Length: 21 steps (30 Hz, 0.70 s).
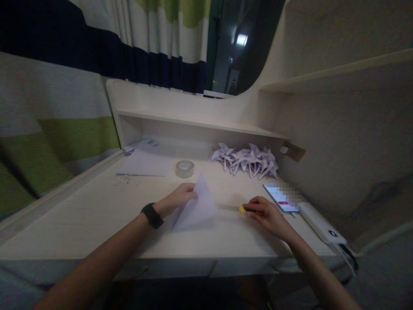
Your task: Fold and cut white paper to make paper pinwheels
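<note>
My left hand (177, 199), with a black band on its wrist, pinches a white sheet of paper (197, 206) folded into a triangle and holds it tilted up off the pale desk (97, 215). On the desk to the right of the paper, my right hand (266, 214) is closed around a small yellow and dark tool (243, 209), perhaps a utility knife; only its yellow end shows. A pile of several folded white paper pinwheels (247, 159) lies at the back of the desk.
A roll of clear tape (185, 168) stands behind the paper. Flat white sheets (146, 162) lie at the back left. A lit phone (282, 196) and a white power bank (321, 224) with a cable sit at the right edge. A shelf (200, 122) runs above the desk.
</note>
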### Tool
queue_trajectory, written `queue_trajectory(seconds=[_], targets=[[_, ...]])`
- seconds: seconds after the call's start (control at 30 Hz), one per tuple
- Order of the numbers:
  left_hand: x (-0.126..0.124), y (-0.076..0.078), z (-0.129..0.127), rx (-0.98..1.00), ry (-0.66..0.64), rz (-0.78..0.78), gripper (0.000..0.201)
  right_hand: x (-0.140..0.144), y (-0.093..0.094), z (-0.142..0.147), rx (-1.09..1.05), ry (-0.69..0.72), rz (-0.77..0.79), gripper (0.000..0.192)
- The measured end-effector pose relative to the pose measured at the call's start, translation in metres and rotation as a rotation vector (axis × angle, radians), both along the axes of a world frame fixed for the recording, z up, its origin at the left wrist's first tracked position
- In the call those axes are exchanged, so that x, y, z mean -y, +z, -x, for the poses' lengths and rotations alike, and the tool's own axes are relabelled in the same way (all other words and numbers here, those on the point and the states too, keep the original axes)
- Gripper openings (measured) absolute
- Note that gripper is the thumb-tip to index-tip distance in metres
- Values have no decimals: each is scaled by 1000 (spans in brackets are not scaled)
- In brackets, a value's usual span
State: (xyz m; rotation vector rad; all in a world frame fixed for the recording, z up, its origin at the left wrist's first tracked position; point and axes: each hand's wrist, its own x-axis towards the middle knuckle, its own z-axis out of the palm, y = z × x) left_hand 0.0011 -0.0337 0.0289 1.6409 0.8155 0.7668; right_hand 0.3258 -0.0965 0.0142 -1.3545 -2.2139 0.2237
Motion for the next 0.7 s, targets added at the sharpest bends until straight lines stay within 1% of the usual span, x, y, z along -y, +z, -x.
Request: queue_trajectory(seconds=[0.17, 0.33, 0.47, 0.53, 0.63, 0.7], targets=[[4, 0, -6, -47, 16, -43, 27, -11, 8, 3, 69, 2, -54, 25], [3, 0, -7, -15, -19, -58, 28, -15, 8, 16, 99, 7, -54, 25], [-2, -3, -9, -57, 18, -123, 20, -15, 7, 30, 138, 50, -24, 24], [-4, -7, -11, -56, 24, -122, 18, -15, 6, 36, 145, 72, -18, 24], [-9, -18, -15, -32, -2, -68, 24, -14, 1, 40, 143, 110, -13, 24], [-12, -26, -18, -15, 5, -30, 27, -15, -3, 40, 134, 123, -9, 24]])
